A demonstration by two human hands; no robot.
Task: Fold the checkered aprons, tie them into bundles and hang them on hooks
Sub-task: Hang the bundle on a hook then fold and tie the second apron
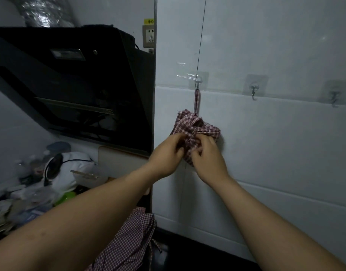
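First bundle (195, 126) on hook (197, 81); left hand (168, 153) and right hand (207, 155) pinch its knot. Second apron (129, 241) loose below, two hooks (254, 90) bare.

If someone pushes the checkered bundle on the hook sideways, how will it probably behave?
The apron bundle is probably soft and floppy: its cloth creases where the left hand and right hand pinch it. Hanging by one thin strap from the hook, it would likely swing and turn, not slide. It seems light: that small hook carries it.
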